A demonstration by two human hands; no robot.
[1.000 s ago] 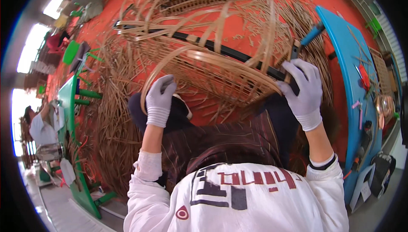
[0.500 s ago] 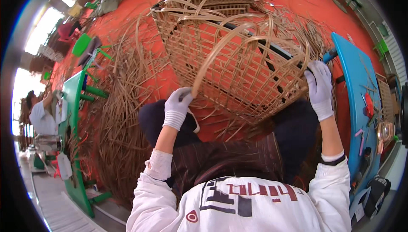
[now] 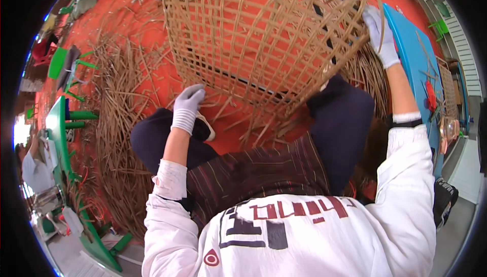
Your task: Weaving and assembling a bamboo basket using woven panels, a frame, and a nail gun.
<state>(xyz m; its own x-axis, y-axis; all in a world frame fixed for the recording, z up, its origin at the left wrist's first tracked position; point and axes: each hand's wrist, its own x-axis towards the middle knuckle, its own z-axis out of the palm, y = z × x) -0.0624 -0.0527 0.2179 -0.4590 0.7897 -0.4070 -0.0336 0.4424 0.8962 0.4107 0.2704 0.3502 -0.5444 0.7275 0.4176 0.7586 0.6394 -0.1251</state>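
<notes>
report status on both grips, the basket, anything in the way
Left grip: near openwork basket, contact unclear. Right grip: at its right corner. Basket runs out of view above. Loose strips strewn around, none visibly blocking either grip.

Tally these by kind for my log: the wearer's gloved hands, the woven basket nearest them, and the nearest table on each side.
Gloved hands: 2 (left hand, right hand)
Woven basket: 1
Tables: 2 (green table on the left, blue table on the right)
Total: 5
</notes>
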